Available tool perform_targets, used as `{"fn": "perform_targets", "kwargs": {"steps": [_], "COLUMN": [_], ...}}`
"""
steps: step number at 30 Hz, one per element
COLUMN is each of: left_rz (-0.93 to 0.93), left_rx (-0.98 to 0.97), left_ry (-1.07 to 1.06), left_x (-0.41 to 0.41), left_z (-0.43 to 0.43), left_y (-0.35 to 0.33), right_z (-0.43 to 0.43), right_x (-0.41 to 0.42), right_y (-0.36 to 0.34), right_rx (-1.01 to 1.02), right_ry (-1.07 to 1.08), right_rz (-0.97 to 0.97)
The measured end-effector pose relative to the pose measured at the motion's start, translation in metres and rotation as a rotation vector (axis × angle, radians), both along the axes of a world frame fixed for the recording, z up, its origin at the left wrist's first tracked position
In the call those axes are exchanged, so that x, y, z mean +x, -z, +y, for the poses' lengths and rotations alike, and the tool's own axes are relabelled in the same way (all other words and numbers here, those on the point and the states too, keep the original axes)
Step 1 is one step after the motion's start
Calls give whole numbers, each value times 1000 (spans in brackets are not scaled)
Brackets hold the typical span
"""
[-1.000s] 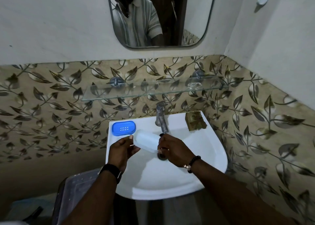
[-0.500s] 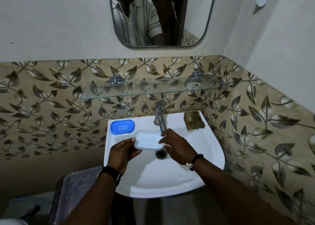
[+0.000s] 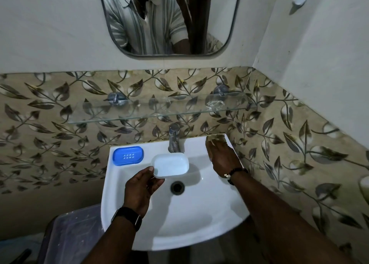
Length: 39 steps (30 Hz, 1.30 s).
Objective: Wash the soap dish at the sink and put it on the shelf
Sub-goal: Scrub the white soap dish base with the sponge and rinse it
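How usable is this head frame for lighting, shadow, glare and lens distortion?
Head view: dim, uneven light, brightest on the white ceramic sink; soft shadows of both arms fall in the basin; small glints on the chrome tap and clear glass shelf. Wide-angle bending bows the tiled wall edges. The white plastic soap dish in the left hand stays sharp; the right hand is slightly smeared.

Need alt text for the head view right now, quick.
Left hand holds a white soap dish over the sink, below the tap. Right hand reaches to the sink's back right corner; a blue tray sits back left.
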<state>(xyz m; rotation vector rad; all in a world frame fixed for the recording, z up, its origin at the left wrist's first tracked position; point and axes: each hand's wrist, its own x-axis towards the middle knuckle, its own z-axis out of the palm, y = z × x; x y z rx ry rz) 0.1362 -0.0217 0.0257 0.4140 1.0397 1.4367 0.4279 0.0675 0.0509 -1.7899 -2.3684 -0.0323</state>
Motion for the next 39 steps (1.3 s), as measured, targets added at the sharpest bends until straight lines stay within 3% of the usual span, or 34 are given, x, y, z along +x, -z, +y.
{"fn": "perform_targets", "kwargs": {"steps": [15, 20, 24, 27, 29, 31, 34, 36, 39], "left_rz": [88, 100, 92, 67, 55, 45, 78, 130, 195], "left_rx": [-6, -7, 11, 31, 45, 62, 85, 116, 142], "left_ry": [-46, -51, -46, -71, -98, -116, -129, -103, -111], "left_x": [15, 19, 22, 30, 33, 38, 46, 52, 48], "left_z": [-3, -2, 5, 10, 9, 8, 7, 5, -2], "left_y": [11, 16, 12, 2, -7, -14, -21, -25, -27], "right_z": [78, 75, 71, 58, 36, 9, -35, -53, -58], "right_x": [29, 32, 39, 37, 18, -5, -54, -85, -106], "right_y": [52, 57, 54, 31, 7, -18, -42, -48, -54], "right_rx": [-359, -190, -112, 22, 107, 239, 357, 239, 97], "right_ry": [104, 114, 153, 374, 411, 295, -186, -458, -538], "right_rz": [-176, -141, 183, 586, 953, 1060, 727, 565, 434]}}
